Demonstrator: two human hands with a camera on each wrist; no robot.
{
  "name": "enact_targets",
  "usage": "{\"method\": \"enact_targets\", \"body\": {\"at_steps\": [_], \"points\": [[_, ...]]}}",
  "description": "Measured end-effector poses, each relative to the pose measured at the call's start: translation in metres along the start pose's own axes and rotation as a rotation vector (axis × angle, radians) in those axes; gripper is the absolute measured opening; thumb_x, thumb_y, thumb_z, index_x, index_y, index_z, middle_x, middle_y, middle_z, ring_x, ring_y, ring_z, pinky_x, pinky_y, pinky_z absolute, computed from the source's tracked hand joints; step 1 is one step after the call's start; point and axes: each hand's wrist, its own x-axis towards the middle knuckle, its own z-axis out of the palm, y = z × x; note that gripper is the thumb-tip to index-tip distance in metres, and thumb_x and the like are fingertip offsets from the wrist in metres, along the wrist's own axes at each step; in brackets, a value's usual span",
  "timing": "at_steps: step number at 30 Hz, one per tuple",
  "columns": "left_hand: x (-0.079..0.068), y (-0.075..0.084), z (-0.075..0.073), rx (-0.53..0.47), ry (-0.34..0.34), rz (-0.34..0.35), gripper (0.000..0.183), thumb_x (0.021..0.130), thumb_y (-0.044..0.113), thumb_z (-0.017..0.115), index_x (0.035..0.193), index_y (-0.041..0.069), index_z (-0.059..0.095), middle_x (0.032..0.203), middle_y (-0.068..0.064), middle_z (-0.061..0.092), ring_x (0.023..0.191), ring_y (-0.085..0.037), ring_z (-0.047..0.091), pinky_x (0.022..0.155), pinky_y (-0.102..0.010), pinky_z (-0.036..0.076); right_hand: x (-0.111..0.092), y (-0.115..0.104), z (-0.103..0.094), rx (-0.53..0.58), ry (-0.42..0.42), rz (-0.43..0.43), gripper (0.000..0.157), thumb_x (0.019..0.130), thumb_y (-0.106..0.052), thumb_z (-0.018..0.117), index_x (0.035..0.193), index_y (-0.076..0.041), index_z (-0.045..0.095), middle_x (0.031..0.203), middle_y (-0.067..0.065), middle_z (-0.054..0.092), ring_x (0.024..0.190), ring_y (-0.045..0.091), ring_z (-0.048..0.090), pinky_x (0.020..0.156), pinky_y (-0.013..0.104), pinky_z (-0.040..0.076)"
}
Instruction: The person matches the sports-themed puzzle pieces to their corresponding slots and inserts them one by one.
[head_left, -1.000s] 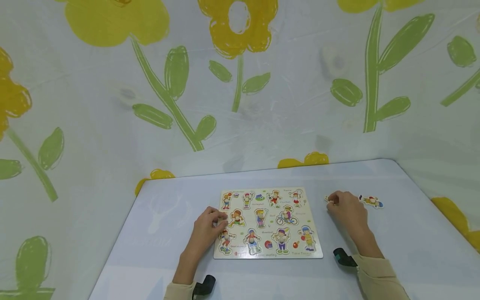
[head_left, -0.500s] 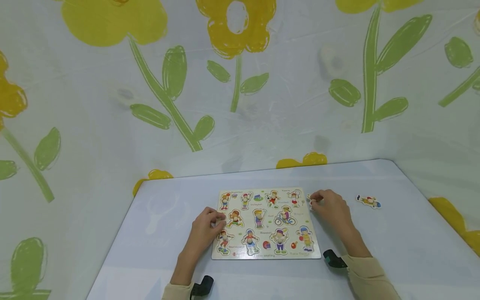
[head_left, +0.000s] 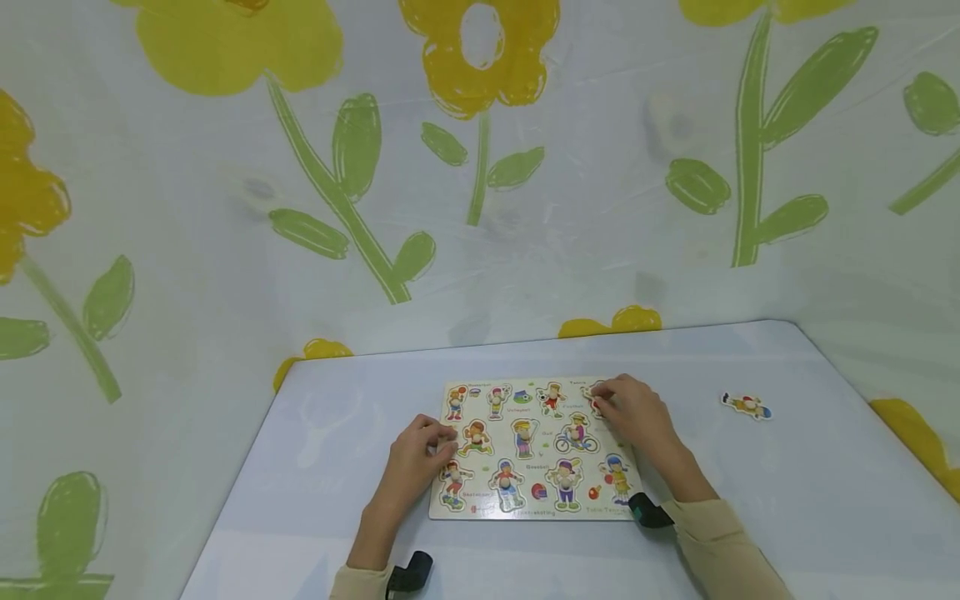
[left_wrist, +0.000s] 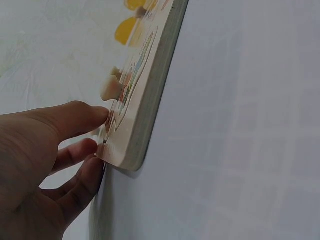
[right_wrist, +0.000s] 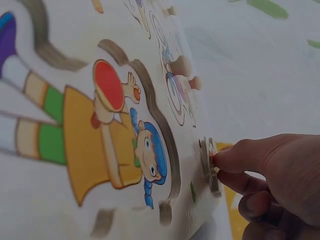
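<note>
A wooden peg puzzle board (head_left: pixel 543 467) with sports figures lies on the table. My left hand (head_left: pixel 411 458) holds its left edge, with the thumb (left_wrist: pixel 87 117) on the top face and the fingers at the rim. My right hand (head_left: pixel 639 417) is over the board's upper right corner. Between thumb and forefinger it pinches a small puzzle piece (right_wrist: pixel 207 160), held against the board at the tennis figure. The hand mostly hides that piece. In the right wrist view, the girl with the red paddle (right_wrist: pixel 107 135) shows inside a recessed outline.
One loose figure piece (head_left: pixel 747 406) lies on the table (head_left: pixel 810 467) right of the board. Round pegs (left_wrist: pixel 112 87) stand up from pieces set in the board. A flower-printed cloth (head_left: pixel 600 208) hangs behind the table.
My right hand has carried the puzzle piece left, from the table beside the board onto its upper right corner. My left hand has stayed at the left edge.
</note>
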Motion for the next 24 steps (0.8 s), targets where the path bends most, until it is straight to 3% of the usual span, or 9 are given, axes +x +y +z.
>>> {"method": "enact_targets", "body": {"at_steps": [11, 24], "points": [[-0.0005, -0.0003, -0.0001, 0.006, 0.003, 0.007, 0.012, 0.085, 0.019, 0.075, 0.096, 0.014, 0.075, 0.098, 0.001, 0.06, 0.081, -0.011, 0.053, 0.069, -0.021, 0.046, 0.0044, -0.0044, -0.0007, -0.008, -0.007, -0.021, 0.016, 0.09, -0.016, 0.07, 0.103, -0.008, 0.075, 0.101, 0.011, 0.069, 0.084, 0.023, 0.063, 0.069, 0.041, 0.052], [0.0001, -0.0021, 0.0007, 0.003, 0.005, 0.02, 0.012, 0.085, 0.019, 0.075, 0.096, 0.014, 0.075, 0.097, 0.002, 0.06, 0.081, -0.011, 0.054, 0.069, -0.021, 0.046, 0.0041, -0.0007, 0.0035, 0.01, -0.011, 0.003, 0.018, 0.091, -0.018, 0.07, 0.105, -0.009, 0.075, 0.102, 0.01, 0.07, 0.09, 0.023, 0.063, 0.074, 0.044, 0.052]]}}
